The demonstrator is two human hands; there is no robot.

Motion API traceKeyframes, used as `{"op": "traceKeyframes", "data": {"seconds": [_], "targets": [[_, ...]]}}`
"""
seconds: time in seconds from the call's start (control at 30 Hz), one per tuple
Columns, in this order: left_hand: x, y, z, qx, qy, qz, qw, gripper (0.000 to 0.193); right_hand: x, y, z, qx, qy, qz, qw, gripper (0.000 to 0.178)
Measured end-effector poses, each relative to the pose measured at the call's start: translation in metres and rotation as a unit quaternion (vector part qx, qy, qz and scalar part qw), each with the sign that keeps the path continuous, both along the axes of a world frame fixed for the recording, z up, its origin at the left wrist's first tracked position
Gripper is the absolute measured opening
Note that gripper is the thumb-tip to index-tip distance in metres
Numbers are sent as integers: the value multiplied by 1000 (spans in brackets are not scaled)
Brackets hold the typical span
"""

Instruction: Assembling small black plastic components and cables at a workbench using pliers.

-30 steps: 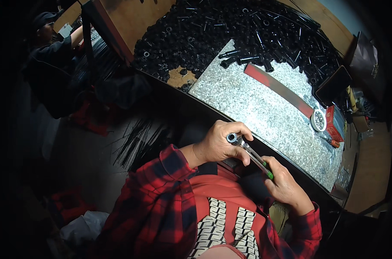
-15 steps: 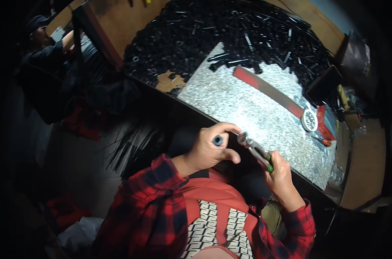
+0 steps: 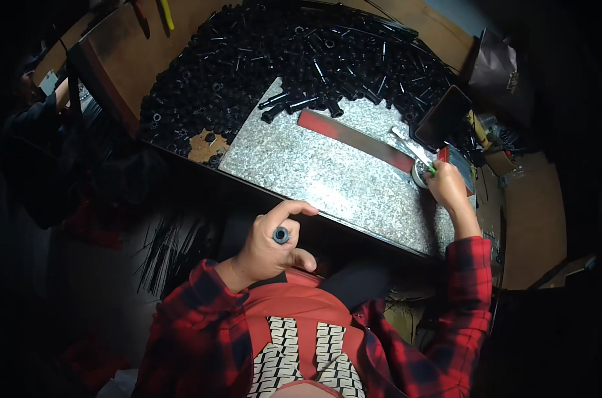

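Note:
My left hand (image 3: 260,244) is in front of the bench's near edge. Its lower fingers wrap a dark tube (image 3: 281,235), whose hollow round end faces up, while thumb and forefinger stand apart with nothing visible between them. Over the right part of the bench, my right hand (image 3: 451,188) is closed on green-handled pliers (image 3: 413,147). Their metal jaws point away to the upper left. Beside and partly under that hand sits a small round white tub (image 3: 419,174); what it holds is mostly hidden.
A large heap of black tubular parts (image 3: 248,60) covers the bench's back. On the speckled slab (image 3: 281,166) lies a red and grey bar (image 3: 354,139). A dark flat panel (image 3: 445,116) leans at right near a red box (image 3: 443,154). Another person's arm (image 3: 61,96) shows far left.
My right hand has carried the pliers away from my left hand to the tub at the right. My left hand keeps hold of the tube. The whole view has shifted.

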State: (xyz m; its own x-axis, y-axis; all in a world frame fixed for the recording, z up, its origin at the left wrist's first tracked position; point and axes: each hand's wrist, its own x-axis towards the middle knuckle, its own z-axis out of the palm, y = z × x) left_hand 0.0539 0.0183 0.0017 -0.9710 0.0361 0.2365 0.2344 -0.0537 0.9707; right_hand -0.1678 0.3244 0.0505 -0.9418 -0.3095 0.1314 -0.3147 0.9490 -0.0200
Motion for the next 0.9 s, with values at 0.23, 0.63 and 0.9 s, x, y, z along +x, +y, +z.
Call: {"op": "traceKeyframes", "data": {"seconds": [0.23,0.63,0.9], "targets": [[5,-5,-2,18,-33,5,999,85,-9,-16,-5,44,1,-1,999,19],[0,-3,-7,7,-34,8,999,83,-12,-1,-1,-29,-6,-19,999,16],[-3,1,-8,-1,-34,0,999,84,-10,-3,4,-30,-12,3,999,17]]}}
